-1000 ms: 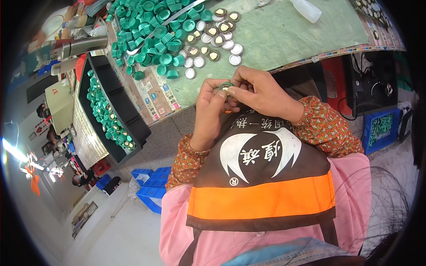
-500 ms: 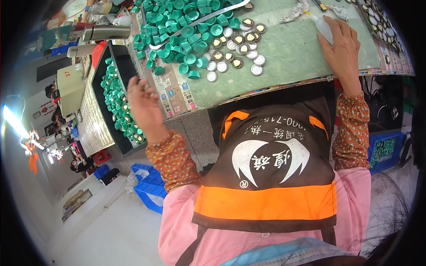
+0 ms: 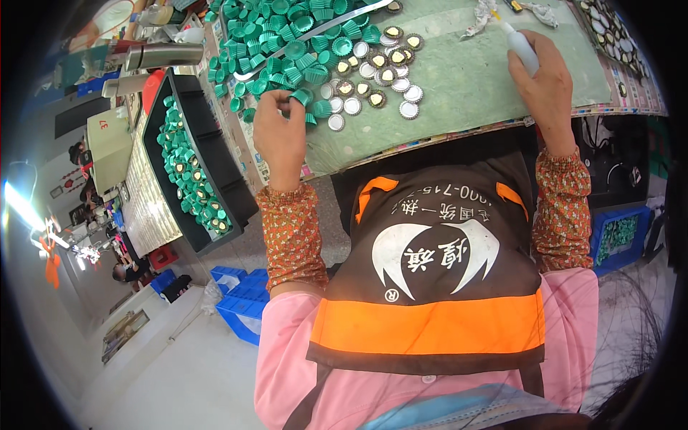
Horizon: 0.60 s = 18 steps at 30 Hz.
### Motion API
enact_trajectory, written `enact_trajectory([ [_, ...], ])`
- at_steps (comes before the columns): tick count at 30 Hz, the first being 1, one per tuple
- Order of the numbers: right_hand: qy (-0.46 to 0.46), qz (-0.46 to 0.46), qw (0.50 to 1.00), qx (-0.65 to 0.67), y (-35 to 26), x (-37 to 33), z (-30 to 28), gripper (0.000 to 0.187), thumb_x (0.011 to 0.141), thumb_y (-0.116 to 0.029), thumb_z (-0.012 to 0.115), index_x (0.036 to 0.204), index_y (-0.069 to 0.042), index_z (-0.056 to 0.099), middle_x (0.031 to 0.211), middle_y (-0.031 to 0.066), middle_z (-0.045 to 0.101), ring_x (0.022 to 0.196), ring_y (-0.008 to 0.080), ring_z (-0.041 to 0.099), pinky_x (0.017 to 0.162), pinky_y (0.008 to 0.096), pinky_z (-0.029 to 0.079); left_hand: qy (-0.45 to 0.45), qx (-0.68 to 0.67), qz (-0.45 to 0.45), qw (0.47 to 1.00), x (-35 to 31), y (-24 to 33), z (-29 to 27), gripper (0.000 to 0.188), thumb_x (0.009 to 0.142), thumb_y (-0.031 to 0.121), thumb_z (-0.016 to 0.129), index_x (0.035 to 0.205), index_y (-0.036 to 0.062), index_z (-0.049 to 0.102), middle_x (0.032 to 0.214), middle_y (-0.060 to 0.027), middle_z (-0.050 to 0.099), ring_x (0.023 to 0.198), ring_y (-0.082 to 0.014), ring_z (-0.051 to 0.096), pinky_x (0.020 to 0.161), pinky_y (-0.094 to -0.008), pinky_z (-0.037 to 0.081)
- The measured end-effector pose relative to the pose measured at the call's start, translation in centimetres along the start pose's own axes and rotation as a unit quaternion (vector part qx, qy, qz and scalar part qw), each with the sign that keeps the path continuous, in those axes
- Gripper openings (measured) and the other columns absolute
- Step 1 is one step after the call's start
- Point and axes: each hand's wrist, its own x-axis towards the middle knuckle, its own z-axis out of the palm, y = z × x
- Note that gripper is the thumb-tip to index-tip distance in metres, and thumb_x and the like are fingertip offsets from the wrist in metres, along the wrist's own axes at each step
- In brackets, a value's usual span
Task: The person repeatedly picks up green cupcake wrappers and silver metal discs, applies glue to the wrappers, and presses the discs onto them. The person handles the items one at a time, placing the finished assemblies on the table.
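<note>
Cup [image 3: 301,95], green and fluted, sat at the near edge of a heap of like cups [image 3: 278,66], pinched between the thumb and fingers of our left hand [image 3: 282,136]. Half a second earlier that hand had been beside the black crate [image 3: 197,129], fingers loosely spread, with nothing visible in them; we noted the change as a fresh pick-up. Just right of the cup lay dark caps [image 3: 377,98] bearing cream pieces, mixed with pale discs [image 3: 408,110], on the green-covered bench [image 3: 459,86]. Farther right, our right hand [image 3: 546,82] had its fingers wrapped around a translucent squeeze bottle [image 3: 523,51], nozzle pointing up and left; it had been at the bottle in the prior frame too. Whether the bottle touched the bench, we could not tell. We judged the work to be between pieces: cup and bottle both in hand, well apart, not yet brought together.
</note>
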Motion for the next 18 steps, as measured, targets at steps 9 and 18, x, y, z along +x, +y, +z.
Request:
enact_trajectory([
  [9,-0.274,0.193,0.841,0.426,-10.3,-2.2,0.1,0.037,0.094,-0.019,0.069,0.126,-0.005,0.056,0.091,0.001,0.066,0.081,0.008,0.061,0.071,0.0248,0.049,-0.084,-0.257,-0.023,0.962,-4.1,6.0,-0.7,0.014,0.093,0.006,0.063,0.104,0.0033,0.056,0.085,-0.0079,0.065,0.076,-0.0135,0.065,0.064,-0.026,0.05],
  [18,-0.271,0.168,0.824,0.469,-12.1,-5.0,2.0,0.037,0.085,-0.021,0.075,0.112,-0.002,0.057,0.094,0.0065,0.062,0.084,0.0125,0.058,0.073,0.0292,0.05,-0.356,-0.533,-0.144,0.754,-7.8,8.2,-0.6,0.028,0.1,0.013,0.058,0.127,0.0058,0.051,0.104,-0.0128,0.066,0.087,-0.0179,0.069,0.068,-0.0307,0.06],
])
